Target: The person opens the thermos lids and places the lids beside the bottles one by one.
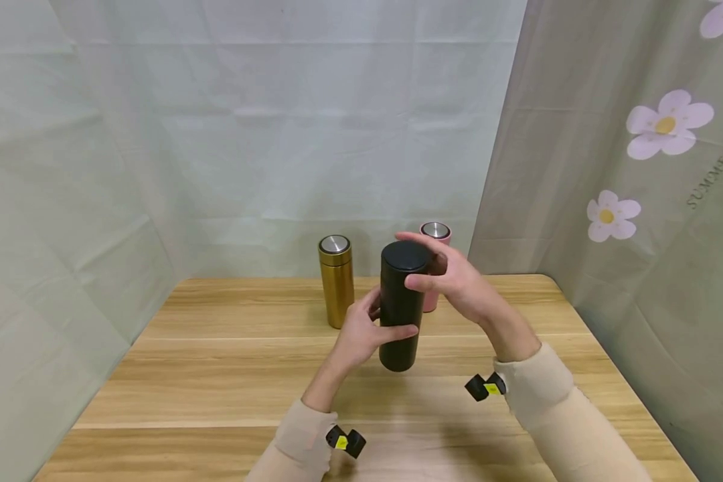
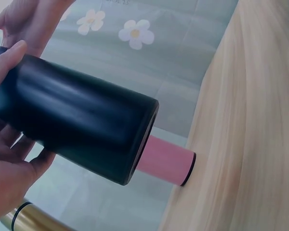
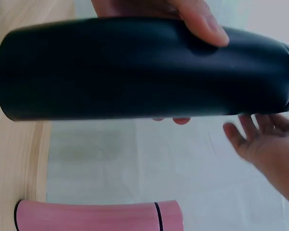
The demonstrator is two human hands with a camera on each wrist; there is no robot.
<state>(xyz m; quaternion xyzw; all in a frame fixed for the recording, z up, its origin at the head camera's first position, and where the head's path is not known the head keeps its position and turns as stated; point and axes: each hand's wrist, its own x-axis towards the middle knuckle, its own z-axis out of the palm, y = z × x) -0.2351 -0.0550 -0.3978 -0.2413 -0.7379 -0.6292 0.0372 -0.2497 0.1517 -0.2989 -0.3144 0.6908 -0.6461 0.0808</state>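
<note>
A black thermos bottle (image 1: pixel 400 308) is held up above the table, nearly upright, its lid (image 1: pixel 406 255) at the top. My left hand (image 1: pixel 364 329) grips it around the middle, thumb across the front; the left wrist view shows the fingers (image 2: pixel 19 149) curled behind its body. Up at the lid, my right hand (image 1: pixel 458 278) has its thumb on the near side and its fingers reaching round the back. In the right wrist view the right fingertips (image 3: pixel 248 127) meet the bottle's side near the lid end, and the left thumb (image 3: pixel 204 24) lies along its body.
A gold thermos bottle (image 1: pixel 337 284) stands on the wooden table (image 1: pixel 217 375), left of the black one. Behind the right hand stands a pink thermos bottle (image 1: pixel 430 302), partly hidden. Pale curtains (image 1: pixel 313 120) hang behind and along both sides of the table.
</note>
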